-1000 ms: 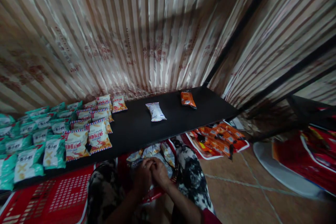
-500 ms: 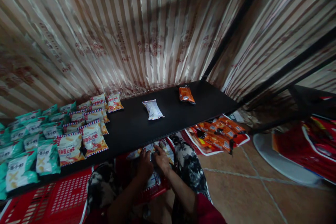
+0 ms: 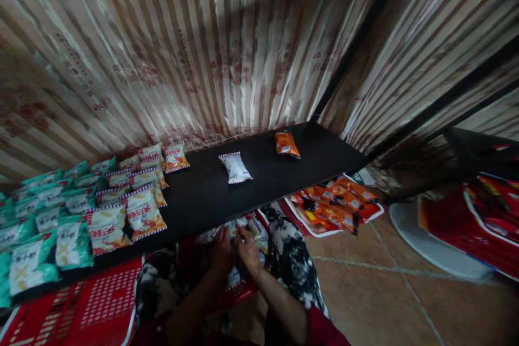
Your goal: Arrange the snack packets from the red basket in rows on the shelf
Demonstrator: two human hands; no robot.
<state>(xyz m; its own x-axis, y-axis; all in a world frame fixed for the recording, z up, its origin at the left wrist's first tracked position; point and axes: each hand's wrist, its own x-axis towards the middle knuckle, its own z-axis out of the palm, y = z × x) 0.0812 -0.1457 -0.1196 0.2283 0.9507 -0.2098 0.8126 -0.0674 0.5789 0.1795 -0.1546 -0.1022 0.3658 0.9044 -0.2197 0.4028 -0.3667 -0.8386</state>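
Note:
Low between my knees, my left hand (image 3: 223,248) and my right hand (image 3: 247,249) are close together over a red basket (image 3: 239,298) of snack bags. The fingers of both hands are curled down and close to one another. What they pinch is dark and hidden by the hands. A striped-edge snack bag (image 3: 258,231) shows just right of my right hand, and more packaging lies beneath my wrists. On the black shelf in front, a white snack bag (image 3: 235,167) lies face down, apart from an orange snack bag (image 3: 287,144) farther right.
Rows of green snack bags (image 3: 75,240) and red-and-white snack bags (image 3: 144,211) fill the left of the black shelf (image 3: 194,200). A red basket (image 3: 101,303) is below left. Another basket (image 3: 371,215) holds orange bags at right, near a white stool (image 3: 421,243). A striped curtain (image 3: 227,65) hangs behind.
My two hands have drawn closer together, and my right hand's fingers have curled inward. The bags on the shelf stay where they were; the view has shifted slightly.

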